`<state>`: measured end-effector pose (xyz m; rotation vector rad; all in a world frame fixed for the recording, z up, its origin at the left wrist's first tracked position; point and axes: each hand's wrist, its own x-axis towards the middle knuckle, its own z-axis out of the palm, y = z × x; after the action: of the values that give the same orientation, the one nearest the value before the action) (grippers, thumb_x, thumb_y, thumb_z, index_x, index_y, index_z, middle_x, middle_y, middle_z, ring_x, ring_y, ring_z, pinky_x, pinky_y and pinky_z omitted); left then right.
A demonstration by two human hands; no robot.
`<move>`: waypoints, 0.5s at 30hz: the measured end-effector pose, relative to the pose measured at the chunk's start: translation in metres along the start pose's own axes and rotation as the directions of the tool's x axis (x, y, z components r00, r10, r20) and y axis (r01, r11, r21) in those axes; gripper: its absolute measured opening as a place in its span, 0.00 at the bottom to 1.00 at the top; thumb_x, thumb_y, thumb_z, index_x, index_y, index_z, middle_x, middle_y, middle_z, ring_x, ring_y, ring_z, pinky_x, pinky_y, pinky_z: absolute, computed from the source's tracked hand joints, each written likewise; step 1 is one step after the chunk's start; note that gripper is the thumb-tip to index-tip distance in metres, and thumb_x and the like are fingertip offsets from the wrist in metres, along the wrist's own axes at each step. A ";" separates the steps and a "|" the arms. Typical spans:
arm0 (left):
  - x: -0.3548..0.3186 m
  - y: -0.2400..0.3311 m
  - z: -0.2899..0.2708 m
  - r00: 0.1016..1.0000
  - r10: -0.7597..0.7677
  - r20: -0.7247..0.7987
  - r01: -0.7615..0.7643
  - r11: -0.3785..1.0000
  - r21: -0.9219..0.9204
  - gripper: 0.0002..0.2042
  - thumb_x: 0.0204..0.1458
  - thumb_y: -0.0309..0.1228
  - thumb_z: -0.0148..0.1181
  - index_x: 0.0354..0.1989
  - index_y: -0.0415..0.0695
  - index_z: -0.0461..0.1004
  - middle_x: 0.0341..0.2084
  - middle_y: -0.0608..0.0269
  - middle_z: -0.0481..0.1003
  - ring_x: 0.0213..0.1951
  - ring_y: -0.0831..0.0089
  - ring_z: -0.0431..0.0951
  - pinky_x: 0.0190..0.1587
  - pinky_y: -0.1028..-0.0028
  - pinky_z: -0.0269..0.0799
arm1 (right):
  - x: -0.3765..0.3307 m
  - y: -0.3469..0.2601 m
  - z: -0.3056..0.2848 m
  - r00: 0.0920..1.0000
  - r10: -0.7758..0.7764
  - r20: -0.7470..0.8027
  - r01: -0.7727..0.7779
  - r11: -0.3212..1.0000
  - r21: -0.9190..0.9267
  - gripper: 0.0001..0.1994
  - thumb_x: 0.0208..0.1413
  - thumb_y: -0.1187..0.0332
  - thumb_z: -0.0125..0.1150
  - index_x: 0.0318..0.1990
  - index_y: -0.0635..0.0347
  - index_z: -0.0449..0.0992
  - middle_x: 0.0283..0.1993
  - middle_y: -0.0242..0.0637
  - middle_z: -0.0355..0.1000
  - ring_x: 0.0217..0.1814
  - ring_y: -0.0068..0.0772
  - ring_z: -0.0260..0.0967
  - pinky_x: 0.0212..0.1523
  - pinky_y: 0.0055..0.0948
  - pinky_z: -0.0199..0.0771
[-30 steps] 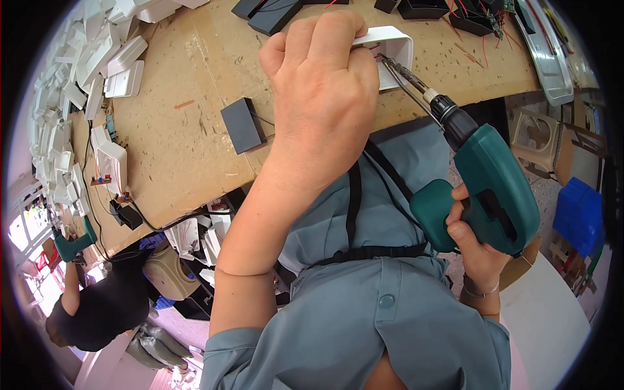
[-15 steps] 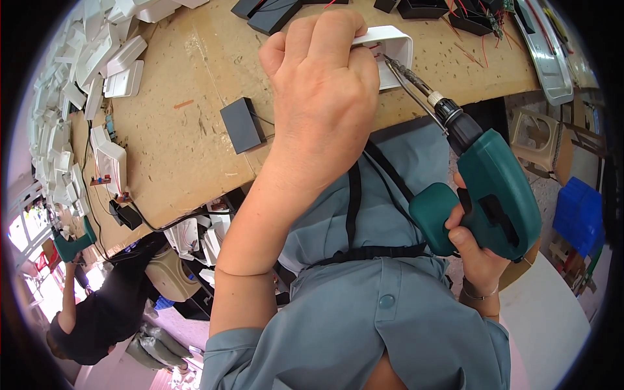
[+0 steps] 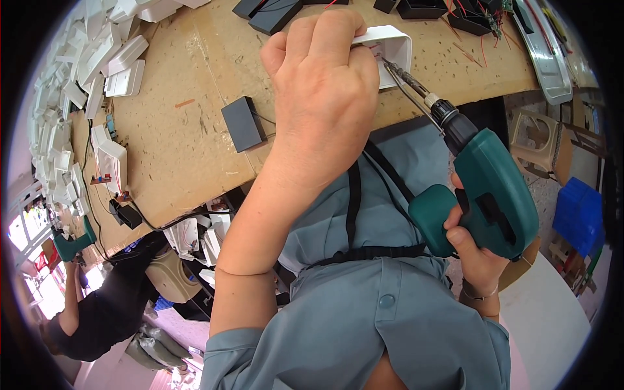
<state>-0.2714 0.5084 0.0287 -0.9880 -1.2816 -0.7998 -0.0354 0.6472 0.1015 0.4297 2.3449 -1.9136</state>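
Observation:
My left hand (image 3: 325, 88) is closed over the left side of a white plastic housing (image 3: 402, 47) at the table's near edge; its fingertips are hidden inside or behind the housing. Thin red wires (image 3: 375, 49) show within. In my right hand (image 3: 480, 260) is a green soldering gun (image 3: 499, 188), gripped by its handle. Its thin metal tip, with a feed tube alongside, reaches into the open end of the housing near the wires. Whether the tip touches them I cannot tell.
A small black box (image 3: 243, 124) with a wire lies left of my wrist. White housings (image 3: 123, 78) are heaped along the left. More black boxes (image 3: 416, 8) and loose wires lie at the far side. A co-worker (image 3: 97, 312) at lower left holds another green soldering gun (image 3: 73, 246).
The soldering gun's body has shifted slightly left, its tip still inside the housing. My left hand and the housing are practically still. The co-worker has leaned slightly left.

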 end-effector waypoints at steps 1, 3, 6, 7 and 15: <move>0.000 0.000 0.000 1.000 -0.001 -0.002 0.001 1.000 -0.001 0.03 0.35 0.19 0.53 0.20 0.38 0.67 0.30 0.61 0.68 0.33 0.65 0.68 0.36 0.69 0.58 | -0.001 0.001 -0.001 1.000 -0.016 -0.003 0.016 1.000 -0.001 0.30 0.41 0.78 0.60 0.55 0.70 0.58 0.50 0.52 0.65 0.31 0.25 0.66 0.34 0.23 0.68; 0.001 0.001 0.000 1.000 0.001 0.010 -0.001 1.000 -0.005 0.03 0.35 0.19 0.52 0.20 0.38 0.67 0.30 0.61 0.68 0.33 0.65 0.68 0.36 0.69 0.58 | -0.002 0.001 -0.001 0.999 -0.032 -0.005 0.032 0.999 -0.001 0.31 0.41 0.77 0.60 0.56 0.70 0.58 0.50 0.52 0.65 0.31 0.25 0.66 0.34 0.23 0.68; 0.002 0.000 -0.001 1.000 0.025 0.004 -0.025 1.000 0.004 0.03 0.35 0.19 0.53 0.20 0.38 0.67 0.30 0.61 0.68 0.32 0.65 0.68 0.36 0.69 0.58 | -0.005 0.002 0.001 0.996 -0.057 -0.070 0.057 0.998 -0.004 0.31 0.41 0.75 0.62 0.55 0.71 0.57 0.50 0.53 0.65 0.31 0.25 0.66 0.33 0.22 0.68; 0.002 -0.001 -0.001 1.000 0.028 0.004 -0.028 1.000 0.007 0.03 0.35 0.19 0.53 0.20 0.38 0.67 0.30 0.61 0.68 0.32 0.65 0.68 0.36 0.69 0.58 | -0.005 0.004 0.001 0.992 -0.086 -0.093 0.091 0.994 0.052 0.31 0.41 0.74 0.62 0.55 0.71 0.57 0.49 0.53 0.65 0.31 0.25 0.66 0.33 0.22 0.68; 0.038 0.030 -0.047 0.575 -0.481 0.661 0.352 0.876 0.331 0.07 0.34 0.24 0.60 0.25 0.42 0.74 0.35 0.63 0.70 0.37 0.66 0.69 0.42 0.69 0.56 | -0.003 0.006 -0.001 0.975 -0.173 -0.142 0.190 0.974 0.122 0.31 0.41 0.70 0.64 0.54 0.72 0.58 0.49 0.53 0.65 0.28 0.25 0.66 0.28 0.20 0.66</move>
<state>-0.2204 0.4792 0.0619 -0.8996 -2.3259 -0.6383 -0.0309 0.6492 0.0970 0.3721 2.4196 -2.2000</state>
